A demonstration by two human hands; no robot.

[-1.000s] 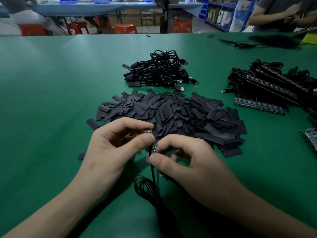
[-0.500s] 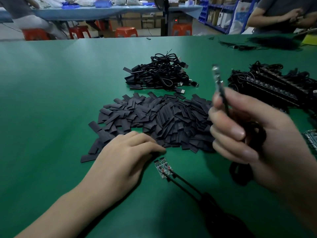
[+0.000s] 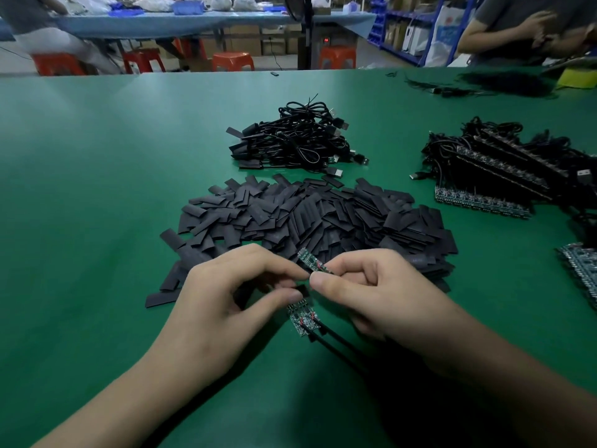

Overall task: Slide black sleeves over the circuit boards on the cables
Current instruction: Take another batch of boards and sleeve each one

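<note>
A wide heap of flat black sleeves (image 3: 310, 218) lies on the green table (image 3: 97, 189). At its near edge my right hand (image 3: 371, 292) pinches a small green circuit board (image 3: 311, 260) between thumb and forefinger, the board tilted up to the left. My left hand (image 3: 226, 299) pinches a black sleeve (image 3: 302, 290) right below that board. A second circuit board (image 3: 302, 318) lies flat on the table under my fingertips, with a black cable (image 3: 336, 347) running from it to the lower right.
A pile of black cables with sleeves fitted (image 3: 297, 140) lies behind the heap. Rows of cabled circuit boards (image 3: 497, 176) fill the right side, with more boards (image 3: 581, 270) at the right edge. A person (image 3: 529, 27) works at the far right corner.
My right hand came down from holding a cable up high and now pinches a circuit board at the heap's edge. My left hand lifted off the table and took a sleeve.
</note>
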